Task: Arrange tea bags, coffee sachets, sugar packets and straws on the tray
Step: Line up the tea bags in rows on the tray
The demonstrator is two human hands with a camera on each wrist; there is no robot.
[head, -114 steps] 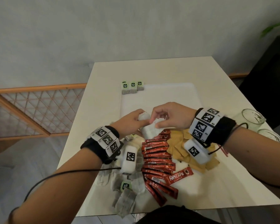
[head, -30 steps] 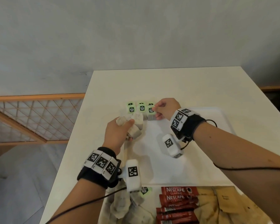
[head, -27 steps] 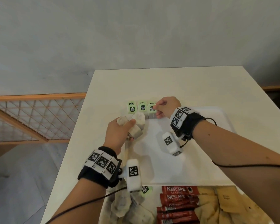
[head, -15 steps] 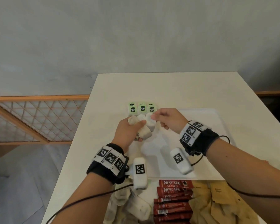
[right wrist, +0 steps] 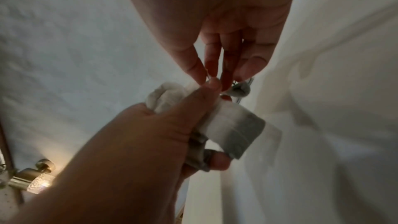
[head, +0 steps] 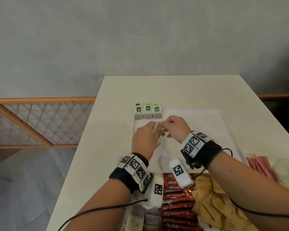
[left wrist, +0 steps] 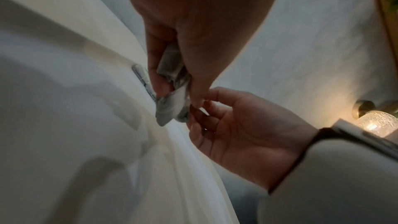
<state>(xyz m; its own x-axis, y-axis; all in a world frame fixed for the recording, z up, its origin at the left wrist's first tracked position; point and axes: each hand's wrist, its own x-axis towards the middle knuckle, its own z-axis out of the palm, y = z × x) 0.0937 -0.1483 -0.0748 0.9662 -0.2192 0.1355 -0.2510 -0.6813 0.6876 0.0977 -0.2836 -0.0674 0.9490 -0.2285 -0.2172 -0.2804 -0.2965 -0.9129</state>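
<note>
Both hands have drawn back toward the near side since half a second ago, away from the row of three green-tagged tea bags (head: 147, 111) at the tray's (head: 207, 124) far-left corner. Left hand (head: 146, 139) grips a bunch of tea bags (right wrist: 228, 122), fingers curled round them, just above the white tray. Right hand (head: 174, 129) pinches something small at the bunch's top between thumb and fingertips. Coffee sachets (head: 177, 205), brown sugar packets (head: 212, 200) and red straws (head: 260, 167) lie nearer, off the tray.

left hand (right wrist: 133, 142) grips tea bags (right wrist: 234, 130) | right hand (right wrist: 226, 31) fingertips pinch top
</note>
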